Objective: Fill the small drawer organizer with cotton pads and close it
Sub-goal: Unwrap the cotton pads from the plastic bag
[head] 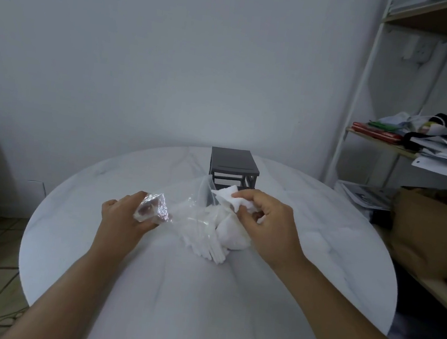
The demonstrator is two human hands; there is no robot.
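- Your left hand (125,214) sits left of centre, fingers curled tight round the crumpled end of a clear, glossy plastic bag (184,212). The thin film is creased and catches the light.
- Your right hand (269,224), right of centre, pinches a small white cotton pad wad (227,197) between thumb and fingertips. It looks soft, matte and folded. How many pads are in that pinch cannot be told.
- Below that pinch lies a loose heap of white cotton pads (226,236), partly inside the bag's open mouth. Some fan out as flat stacked edges and some bunch into a rounded lump. They overlap too much to count.
- The small dark grey plastic drawer organizer (234,165) stands upright at the centre of the frame, just above your right hand and on the far part of the table. It is one boxy unit with hard, smooth faces.
- Its upper drawer front is flush, with one curved recessed grip. The slot below shows as an open frame. A dark edge shows through the film in front of it, too unclear to name.
- Everything rests on one round white table with faint grey marbling (173,303).
- At the right edge stands one white metal shelf unit with wooden boards (363,101) holding papers and cloth, and one brown paper bag (427,231) sits lower down.
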